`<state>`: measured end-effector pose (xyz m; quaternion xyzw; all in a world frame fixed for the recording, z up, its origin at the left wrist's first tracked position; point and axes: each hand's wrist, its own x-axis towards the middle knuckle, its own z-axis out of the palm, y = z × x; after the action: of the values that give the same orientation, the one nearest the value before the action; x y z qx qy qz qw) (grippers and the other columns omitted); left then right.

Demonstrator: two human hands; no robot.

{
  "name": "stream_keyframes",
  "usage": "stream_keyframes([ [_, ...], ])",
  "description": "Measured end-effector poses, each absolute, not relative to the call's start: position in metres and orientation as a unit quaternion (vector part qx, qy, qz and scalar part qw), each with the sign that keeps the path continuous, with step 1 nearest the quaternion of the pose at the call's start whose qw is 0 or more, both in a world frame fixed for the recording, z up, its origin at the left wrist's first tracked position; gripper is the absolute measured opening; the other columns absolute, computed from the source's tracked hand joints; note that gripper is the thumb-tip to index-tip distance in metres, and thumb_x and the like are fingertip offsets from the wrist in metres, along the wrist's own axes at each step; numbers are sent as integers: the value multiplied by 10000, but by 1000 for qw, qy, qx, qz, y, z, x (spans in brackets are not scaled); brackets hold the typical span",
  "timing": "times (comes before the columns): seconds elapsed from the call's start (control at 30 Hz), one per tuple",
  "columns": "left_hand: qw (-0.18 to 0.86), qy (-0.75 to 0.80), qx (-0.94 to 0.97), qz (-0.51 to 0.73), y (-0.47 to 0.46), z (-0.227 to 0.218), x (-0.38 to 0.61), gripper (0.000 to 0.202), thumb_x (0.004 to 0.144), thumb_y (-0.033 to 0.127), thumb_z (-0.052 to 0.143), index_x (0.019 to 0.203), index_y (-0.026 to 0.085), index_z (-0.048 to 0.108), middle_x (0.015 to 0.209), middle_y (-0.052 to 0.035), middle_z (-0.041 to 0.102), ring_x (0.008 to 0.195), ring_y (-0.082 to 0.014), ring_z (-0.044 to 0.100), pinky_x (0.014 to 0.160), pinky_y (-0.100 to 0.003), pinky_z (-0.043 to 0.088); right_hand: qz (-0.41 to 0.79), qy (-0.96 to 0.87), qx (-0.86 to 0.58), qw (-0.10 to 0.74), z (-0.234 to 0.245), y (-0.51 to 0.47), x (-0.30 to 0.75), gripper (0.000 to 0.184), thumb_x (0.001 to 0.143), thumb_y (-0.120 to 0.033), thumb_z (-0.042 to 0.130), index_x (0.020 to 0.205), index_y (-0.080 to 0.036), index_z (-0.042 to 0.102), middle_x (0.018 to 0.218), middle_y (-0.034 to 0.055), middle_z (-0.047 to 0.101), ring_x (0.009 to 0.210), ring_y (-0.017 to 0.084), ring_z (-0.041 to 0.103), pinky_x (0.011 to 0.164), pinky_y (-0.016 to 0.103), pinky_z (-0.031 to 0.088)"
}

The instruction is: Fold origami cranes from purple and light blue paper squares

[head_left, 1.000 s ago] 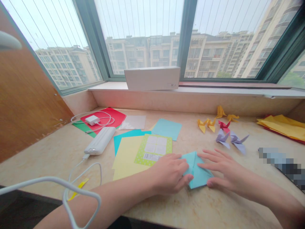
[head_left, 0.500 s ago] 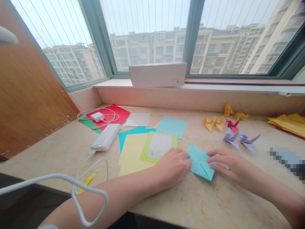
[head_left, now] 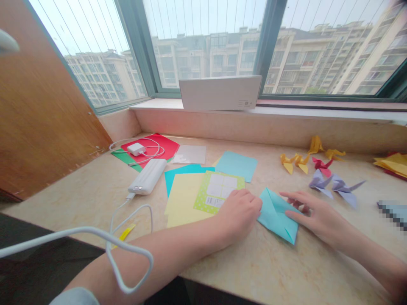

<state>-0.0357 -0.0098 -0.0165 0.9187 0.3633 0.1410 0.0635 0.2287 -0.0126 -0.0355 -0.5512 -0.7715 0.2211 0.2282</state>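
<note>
A light-blue sheet of origami paper (head_left: 277, 217), folded into a small creased packet, lies on the tabletop between my two hands. My left hand (head_left: 241, 214) is closed, its curled fingertips at the paper's left corner; the exact grip is hidden behind the knuckles. From the other side, my right hand (head_left: 308, 212) holds the right edge, thumb on top and fingers curled behind it. Just left of my left hand, a green dotted card with a barcode (head_left: 203, 199) rests on pale yellow sheets (head_left: 182, 195).
Folded cranes in yellow (head_left: 315, 145), red (head_left: 322, 165) and lilac (head_left: 345, 188) stand at the back right. A white power bank (head_left: 148, 177) and its cable (head_left: 79, 231) are on the left. Yellow sheets (head_left: 392, 164) lie far right. A white box (head_left: 219, 94) stands on the sill.
The view has shifted, so most things appear further right. My right thumb has come onto the paper's upper face, and its right edge appears slightly lifted.
</note>
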Motion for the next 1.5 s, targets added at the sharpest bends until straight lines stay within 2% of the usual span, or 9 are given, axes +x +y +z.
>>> stream_keyframes([
  [0.17, 99, 380, 908, 147, -11, -14, -35, 118, 932, 228, 565, 1026, 161, 590, 1047, -83, 661, 1044, -256, 583, 916, -400, 471, 232, -769, -562, 198, -35, -9, 234, 388, 890, -513, 582, 1154, -242, 668, 886, 45, 675, 761, 220, 601, 689, 355, 485],
  [0.33, 140, 388, 887, 207, -9, -19, -35, 530, 894, 192, 595, 1387, 139, 405, 1094, -97, 655, 1024, -245, 588, 903, -395, 477, 273, -767, -556, 167, -33, -7, 240, 316, 904, -514, 555, 919, -220, 670, 798, 37, 690, 686, 201, 576, 618, 328, 447],
  [0.47, 138, 373, 898, 188, -8, -21, -35, 243, 908, 170, 528, 1122, 159, 642, 977, -85, 650, 962, -237, 586, 880, -375, 470, 289, -772, -538, 176, -28, -10, 238, 277, 913, -474, 554, 857, -222, 653, 768, 23, 678, 682, 191, 564, 609, 310, 431],
  [0.53, 147, 357, 905, 179, -8, -20, -35, 226, 926, 168, 487, 1000, 177, 700, 946, -78, 635, 917, -218, 586, 843, -340, 474, 298, -777, -523, 184, -25, -12, 236, 245, 915, -440, 559, 847, -222, 647, 777, 21, 675, 704, 191, 566, 629, 306, 435],
  [0.73, 191, 289, 917, 197, -9, -20, -37, 391, 951, 148, 448, 1277, 226, 650, 1199, -115, 627, 1016, -217, 614, 927, -335, 477, 335, -781, -489, 197, -21, -15, 235, 97, 871, -213, 536, 844, -218, 630, 874, 25, 704, 777, 191, 587, 704, 315, 450],
  [0.93, 244, 254, 906, 236, -13, -19, -40, 452, 926, 79, 443, 1312, 230, 624, 1370, -135, 552, 1083, -220, 630, 963, -354, 494, 379, -759, -480, 224, -17, -18, 234, 92, 856, -205, 545, 859, -214, 636, 822, 27, 678, 770, 198, 607, 693, 318, 474],
  [1.13, 343, 255, 827, 366, -11, -20, -36, 432, 881, 51, 478, 1215, 225, 690, 1230, -99, 634, 1017, -183, 644, 911, -334, 531, 419, -708, -469, 320, -13, -20, 241, 148, 867, -350, 668, 923, -214, 688, 865, 50, 667, 723, 179, 583, 641, 286, 493],
  [1.3, 504, 230, 735, 390, -15, -12, -33, 358, 887, 133, 534, 1208, 171, 690, 1222, -129, 627, 872, -163, 646, 660, -238, 553, 433, -690, -441, 377, -5, -19, 245, 168, 855, -401, 704, 900, -245, 745, 960, 71, 704, 754, 180, 594, 623, 267, 490],
  [1.5, 631, 224, 644, 369, -18, -9, -31, 333, 925, 270, 585, 1231, 149, 639, 984, -107, 691, 706, -118, 639, 692, -252, 538, 463, -681, -389, 414, -3, -20, 254, 122, 848, -363, 720, 927, -320, 803, 1030, 68, 708, 782, 181, 623, 600, 261, 499],
])
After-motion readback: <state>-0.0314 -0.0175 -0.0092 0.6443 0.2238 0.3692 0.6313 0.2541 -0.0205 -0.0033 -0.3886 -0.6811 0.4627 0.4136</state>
